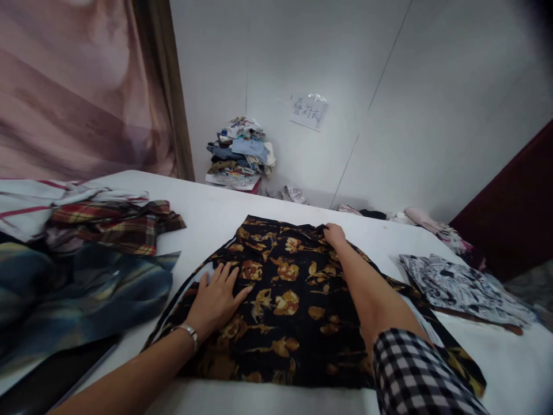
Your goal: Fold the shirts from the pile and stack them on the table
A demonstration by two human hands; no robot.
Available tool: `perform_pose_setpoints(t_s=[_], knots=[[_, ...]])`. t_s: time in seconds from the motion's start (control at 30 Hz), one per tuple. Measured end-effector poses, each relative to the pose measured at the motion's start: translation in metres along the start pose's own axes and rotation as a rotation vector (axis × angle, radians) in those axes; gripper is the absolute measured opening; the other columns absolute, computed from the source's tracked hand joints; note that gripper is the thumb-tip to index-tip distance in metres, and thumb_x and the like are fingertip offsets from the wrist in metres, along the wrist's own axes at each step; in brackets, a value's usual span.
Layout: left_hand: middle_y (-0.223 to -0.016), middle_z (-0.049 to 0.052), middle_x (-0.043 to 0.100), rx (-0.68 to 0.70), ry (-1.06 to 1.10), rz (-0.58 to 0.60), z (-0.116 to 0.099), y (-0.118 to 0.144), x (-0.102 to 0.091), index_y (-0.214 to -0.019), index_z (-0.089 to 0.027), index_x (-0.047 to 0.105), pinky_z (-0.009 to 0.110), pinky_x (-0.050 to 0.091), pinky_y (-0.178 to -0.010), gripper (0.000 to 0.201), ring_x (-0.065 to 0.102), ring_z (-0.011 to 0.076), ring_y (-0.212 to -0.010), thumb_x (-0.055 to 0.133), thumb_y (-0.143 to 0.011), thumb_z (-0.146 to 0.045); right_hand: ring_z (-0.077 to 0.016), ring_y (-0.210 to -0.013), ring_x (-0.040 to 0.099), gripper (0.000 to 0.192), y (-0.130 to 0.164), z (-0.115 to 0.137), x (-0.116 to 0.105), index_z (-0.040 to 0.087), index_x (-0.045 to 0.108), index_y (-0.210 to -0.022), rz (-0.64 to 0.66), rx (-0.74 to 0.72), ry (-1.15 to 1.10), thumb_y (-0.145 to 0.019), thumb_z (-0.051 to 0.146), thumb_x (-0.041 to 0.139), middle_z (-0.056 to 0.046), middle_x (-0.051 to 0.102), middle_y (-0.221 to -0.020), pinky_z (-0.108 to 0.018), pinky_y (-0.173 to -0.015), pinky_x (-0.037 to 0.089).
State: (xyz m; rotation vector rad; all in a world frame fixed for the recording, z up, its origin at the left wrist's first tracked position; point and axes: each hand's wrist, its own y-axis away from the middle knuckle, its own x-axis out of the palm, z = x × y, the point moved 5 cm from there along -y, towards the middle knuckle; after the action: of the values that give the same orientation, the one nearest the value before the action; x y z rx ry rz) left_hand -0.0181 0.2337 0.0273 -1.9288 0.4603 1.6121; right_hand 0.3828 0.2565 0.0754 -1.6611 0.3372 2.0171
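Right hand (pixel 334 235) grip on floral shirt (pixel 294 300) collar unclear.

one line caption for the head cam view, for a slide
Left hand flat on a black floral shirt on a white table, right hand at its far edge.

The person has two bare arms that come in from the near edge. The left hand (pixel 216 300) has nothing on its fingers. Around the left wrist sits a thin, shiny silver metal bracelet (pixel 189 332). The right hand (pixel 334 235) is bare too, with no ring or watch. Near the right elbow is a black and white checked cloth sleeve (pixel 415 374) with small squares.
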Motion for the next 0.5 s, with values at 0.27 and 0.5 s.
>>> perform_pose_setpoints(t_s=[0.27, 0.5], knots=[[-0.145, 0.020, 0.047, -0.009, 0.008, -0.064, 0.003, -0.002, 0.008, -0.133, -0.014, 0.055, 0.060, 0.026, -0.108, 0.067, 0.035, 0.0381, -0.138, 0.034, -0.090, -0.061, -0.0213, -0.092, 0.066, 0.024, 0.081, -0.004, -0.012, 0.025, 0.074, -0.100, 0.174, -0.326, -0.038, -0.084, 0.032, 0.057, -0.003, 0.074, -0.099, -0.028, -0.083, 0.047], [-0.146, 0.019, 0.046, -0.027, 0.012, -0.043, 0.002, -0.002, 0.005, -0.134, -0.014, 0.054, 0.060, 0.026, -0.110, 0.068, 0.035, 0.0371, -0.139, 0.033, -0.090, -0.062, -0.0230, -0.111, 0.060, 0.035, 0.044, 0.038, -0.024, 0.020, 0.073, -0.108, 0.069, -0.243, -0.146, -0.093, 0.033, 0.044, -0.008, 0.070, -0.117, -0.029, -0.094, 0.041]])
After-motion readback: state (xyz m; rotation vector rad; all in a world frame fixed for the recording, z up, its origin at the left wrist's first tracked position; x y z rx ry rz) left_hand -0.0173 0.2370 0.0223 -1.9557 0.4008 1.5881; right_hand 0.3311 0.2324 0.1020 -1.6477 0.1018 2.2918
